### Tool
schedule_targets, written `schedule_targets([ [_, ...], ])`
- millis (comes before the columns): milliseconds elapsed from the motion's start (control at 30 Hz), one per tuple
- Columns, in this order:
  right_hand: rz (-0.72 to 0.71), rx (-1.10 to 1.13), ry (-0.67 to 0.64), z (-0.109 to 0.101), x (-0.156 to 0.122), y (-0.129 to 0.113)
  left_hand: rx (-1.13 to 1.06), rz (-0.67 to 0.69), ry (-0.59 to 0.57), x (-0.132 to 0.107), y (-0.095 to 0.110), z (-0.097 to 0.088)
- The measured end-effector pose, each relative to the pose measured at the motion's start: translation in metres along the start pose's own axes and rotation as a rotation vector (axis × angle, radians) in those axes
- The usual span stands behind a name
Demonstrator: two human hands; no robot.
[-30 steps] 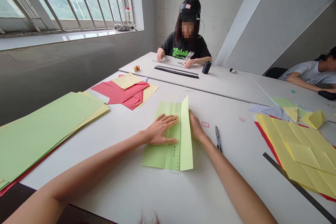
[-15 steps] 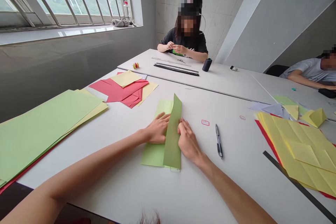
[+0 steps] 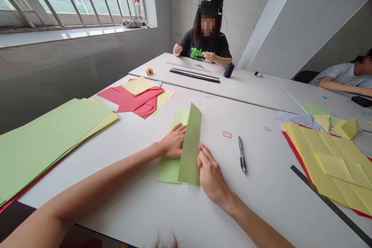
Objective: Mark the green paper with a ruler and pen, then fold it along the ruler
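A light green paper sheet [image 3: 170, 170] lies on the white table [image 3: 247, 209], with a darker green folded flap [image 3: 189, 147] laid over it lengthwise. My left hand [image 3: 173, 143] rests flat on the sheet, its fingertips against the flap's left edge. My right hand [image 3: 211, 174] lies beside the flap's right edge, fingertips at the fold. A transparent ruler end [image 3: 193, 186] barely shows below the flap; the rest of the ruler is hidden.
A green paper stack [image 3: 49, 139] lies left, with red and yellow sheets [image 3: 130, 99] beyond. A pen [image 3: 242, 155] lies right of my right hand, near yellow sheets [image 3: 331, 162] and a black ruler [image 3: 325, 201]. Co-workers sit further along.
The flap has gone from standing up to lying leftward over the sheet, covering the ruler. My right hand has slid toward me along its edge. The view has tilted slightly.
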State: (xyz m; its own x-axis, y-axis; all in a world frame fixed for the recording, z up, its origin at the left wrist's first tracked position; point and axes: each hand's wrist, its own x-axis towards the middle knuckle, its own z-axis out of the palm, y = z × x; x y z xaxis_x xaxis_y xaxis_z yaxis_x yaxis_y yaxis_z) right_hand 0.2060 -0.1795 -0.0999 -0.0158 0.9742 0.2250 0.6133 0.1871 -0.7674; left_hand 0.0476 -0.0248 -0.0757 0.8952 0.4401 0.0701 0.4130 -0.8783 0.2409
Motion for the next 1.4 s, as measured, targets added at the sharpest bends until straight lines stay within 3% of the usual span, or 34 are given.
schedule_targets([
  [133,-0.006,-0.023,0.013,0.005,0.001,0.007,-0.002,0.014,0.010,0.000,0.002,-0.001],
  [300,0.091,0.174,-0.038,-0.017,-0.004,-0.006,-0.053,-0.036,0.007,0.000,0.001,-0.001],
  [467,0.097,0.286,-0.066,-0.028,-0.028,-0.018,-0.098,-0.054,-0.020,0.000,0.001,-0.002],
  [900,0.091,0.091,-0.046,-0.023,-0.054,-0.013,-0.077,-0.016,-0.067,-0.001,0.002,-0.006],
  [1233,-0.178,-0.183,0.043,0.015,-0.066,-0.001,-0.007,0.053,-0.060,-0.002,0.000,-0.004],
  [1400,-0.148,-0.162,0.020,0.003,-0.068,-0.004,-0.011,0.018,-0.064,-0.001,-0.001,-0.003],
])
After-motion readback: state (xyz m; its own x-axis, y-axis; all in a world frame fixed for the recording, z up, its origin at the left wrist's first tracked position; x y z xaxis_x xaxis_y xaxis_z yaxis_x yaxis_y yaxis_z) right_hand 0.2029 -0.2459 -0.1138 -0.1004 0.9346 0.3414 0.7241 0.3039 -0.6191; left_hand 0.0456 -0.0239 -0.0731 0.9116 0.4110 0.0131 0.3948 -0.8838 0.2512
